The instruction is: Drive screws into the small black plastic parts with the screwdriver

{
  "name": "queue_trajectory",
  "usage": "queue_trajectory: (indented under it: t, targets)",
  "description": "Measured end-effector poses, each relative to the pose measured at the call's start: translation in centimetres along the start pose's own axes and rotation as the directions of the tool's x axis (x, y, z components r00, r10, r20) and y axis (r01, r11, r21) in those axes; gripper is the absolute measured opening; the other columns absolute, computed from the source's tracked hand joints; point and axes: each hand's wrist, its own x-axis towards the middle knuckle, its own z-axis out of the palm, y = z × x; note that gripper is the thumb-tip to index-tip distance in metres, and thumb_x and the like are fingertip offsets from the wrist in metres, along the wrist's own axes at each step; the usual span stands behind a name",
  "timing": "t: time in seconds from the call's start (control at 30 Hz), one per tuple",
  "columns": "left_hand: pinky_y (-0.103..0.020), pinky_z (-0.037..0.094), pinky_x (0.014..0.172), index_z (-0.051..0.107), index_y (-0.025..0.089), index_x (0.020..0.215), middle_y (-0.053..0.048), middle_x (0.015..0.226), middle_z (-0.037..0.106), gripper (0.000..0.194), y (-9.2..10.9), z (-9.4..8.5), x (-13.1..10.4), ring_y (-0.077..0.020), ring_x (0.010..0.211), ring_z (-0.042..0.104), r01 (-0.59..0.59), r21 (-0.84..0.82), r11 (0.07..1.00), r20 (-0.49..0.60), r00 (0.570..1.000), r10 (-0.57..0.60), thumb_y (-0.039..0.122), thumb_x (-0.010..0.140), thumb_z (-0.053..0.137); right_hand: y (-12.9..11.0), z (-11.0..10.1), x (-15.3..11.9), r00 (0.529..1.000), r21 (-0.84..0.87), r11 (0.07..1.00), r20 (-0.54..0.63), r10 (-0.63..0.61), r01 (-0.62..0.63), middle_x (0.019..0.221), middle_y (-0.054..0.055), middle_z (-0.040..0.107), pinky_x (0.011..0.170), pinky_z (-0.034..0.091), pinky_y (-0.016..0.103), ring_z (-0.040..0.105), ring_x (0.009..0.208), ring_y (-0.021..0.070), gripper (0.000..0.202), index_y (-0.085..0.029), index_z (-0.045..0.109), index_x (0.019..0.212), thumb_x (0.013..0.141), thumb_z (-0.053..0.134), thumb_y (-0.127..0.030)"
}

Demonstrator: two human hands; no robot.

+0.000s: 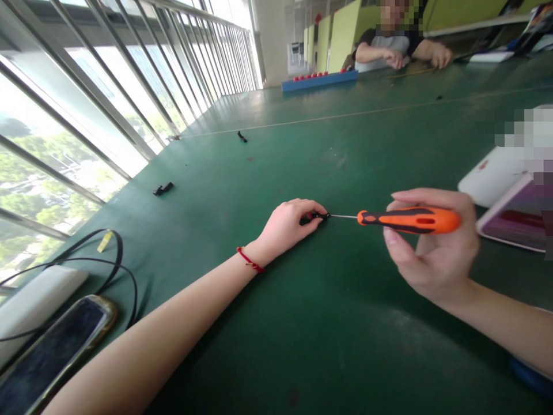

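Observation:
My left hand [296, 219] rests on the green table [280, 323], its fingers closed round a small black part [322, 215] that is mostly hidden. In my right hand [436, 253] is a screwdriver [408, 220] with an orange and black handle, gripped between thumb and fingers. Its thin metal shaft lies level and points left, the tip meeting the right end of the black part. Two other small black pieces lie farther off on the left: one [163, 189] near the railing and one [242, 137] beyond it.
A phone [56, 357], a white box [38, 305] and black cables [133, 282] lie at the lower left. Metal railing [142, 75] borders the left side. White and purple boxes [518, 213] stand right. A blue strip with red knobs [319, 81] and a seated person [389, 52] are at the far end.

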Motion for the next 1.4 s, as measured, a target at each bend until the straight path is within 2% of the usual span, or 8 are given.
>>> queue_trajectory:
  t: [0.1, 0.23, 0.53, 0.67, 0.77, 0.97, 1.2, 1.4]
  targets:
    - [-0.024, 0.049, 0.074, 0.066, 0.02, 0.096, 0.0, 0.094, 0.069, 0.02, 0.1, -0.1, 0.0, -0.0129, 0.084, 0.062, -0.002, -0.003, 1.0, 0.004, 1.0, 0.002, 0.019, 0.083, 0.051, 0.0, -0.1, 0.3, 0.999, 0.06, 0.998, 0.033, 0.019, -0.021, 0.083, 0.005, 0.054, 0.052, 0.047, 0.035, 0.054, 0.063, 0.0182, 0.053, -0.024, 0.054, 0.116, 0.065, 0.067, -0.014]
    - [-0.024, 0.049, 0.075, 0.066, 0.02, 0.097, 0.0, 0.095, 0.069, 0.021, 0.0, -0.1, 0.0, -0.0128, 0.084, 0.062, -0.013, 0.005, 1.0, 0.0, 1.0, 0.013, 0.019, 0.084, 0.05, -0.9, -0.5, 0.4, 0.985, -0.118, 0.99, 0.166, -0.055, 0.075, 0.058, -0.004, 0.052, 0.058, 0.044, 0.037, 0.049, 0.048, 0.0135, 0.026, -0.026, 0.06, 0.096, 0.073, 0.061, -0.014]
    - [-0.023, 0.049, 0.075, 0.066, 0.02, 0.097, 0.0, 0.093, 0.069, 0.022, 0.1, 0.0, 0.1, -0.0126, 0.082, 0.061, -0.005, 0.016, 1.0, -0.001, 1.0, 0.005, 0.018, 0.082, 0.051, -0.3, -0.1, 0.4, 1.0, 0.008, 1.0, 0.029, 0.002, -0.003, 0.081, 0.005, 0.055, 0.054, 0.047, 0.036, 0.055, 0.063, 0.0189, 0.047, -0.025, 0.054, 0.112, 0.067, 0.064, -0.015]
    - [-0.024, 0.05, 0.075, 0.066, 0.02, 0.097, -0.001, 0.094, 0.069, 0.022, 0.1, -0.1, 0.1, -0.0129, 0.083, 0.062, 0.003, 0.015, 1.0, 0.01, 1.0, -0.003, 0.019, 0.083, 0.05, -0.8, -0.4, 0.5, 0.99, -0.159, 0.986, 0.14, -0.024, 0.046, 0.056, -0.004, 0.055, 0.06, 0.044, 0.037, 0.049, 0.048, 0.0139, 0.015, -0.025, 0.06, 0.087, 0.074, 0.06, -0.018]
    - [-0.024, 0.05, 0.075, 0.067, 0.02, 0.097, -0.001, 0.093, 0.069, 0.021, 0.2, -0.1, 0.1, -0.013, 0.082, 0.062, 0.007, 0.02, 1.0, 0.012, 1.0, -0.007, 0.02, 0.083, 0.05, -0.8, -0.4, 0.2, 0.991, -0.16, 0.985, 0.13, -0.038, 0.059, 0.065, -0.003, 0.06, 0.061, 0.045, 0.035, 0.054, 0.054, 0.0136, 0.014, -0.024, 0.06, 0.083, 0.073, 0.062, -0.014]
    - [-0.024, 0.049, 0.075, 0.066, 0.02, 0.097, -0.001, 0.094, 0.069, 0.021, 0.1, -0.1, 0.1, -0.0129, 0.083, 0.062, -0.002, 0.015, 1.0, 0.009, 1.0, 0.002, 0.018, 0.083, 0.051, 0.0, 0.0, 0.2, 1.0, 0.058, 0.998, -0.009, 0.011, -0.011, 0.092, 0.007, 0.054, 0.055, 0.048, 0.035, 0.055, 0.071, 0.0198, 0.053, -0.026, 0.054, 0.114, 0.064, 0.068, -0.016]
    - [-0.024, 0.049, 0.076, 0.066, 0.02, 0.097, -0.001, 0.094, 0.069, 0.021, 0.1, -0.1, 0.1, -0.0132, 0.084, 0.061, -0.002, 0.019, 1.0, 0.013, 1.0, 0.002, 0.019, 0.083, 0.05, -0.8, -0.5, 0.3, 0.987, -0.148, 0.986, 0.15, -0.051, 0.073, 0.066, -0.001, 0.059, 0.066, 0.045, 0.04, 0.055, 0.059, 0.0167, 0.017, -0.026, 0.06, 0.087, 0.075, 0.06, -0.014]
    - [-0.023, 0.049, 0.075, 0.066, 0.02, 0.097, 0.0, 0.094, 0.069, 0.021, 0.0, 0.0, 0.1, -0.0126, 0.083, 0.061, -0.008, 0.014, 1.0, 0.001, 1.0, 0.008, 0.018, 0.083, 0.051, -0.1, 0.1, 0.1, 1.0, 0.059, 0.998, 0.004, 0.002, -0.003, 0.091, 0.006, 0.055, 0.058, 0.048, 0.036, 0.055, 0.07, 0.0196, 0.049, -0.025, 0.056, 0.111, 0.065, 0.067, -0.015]
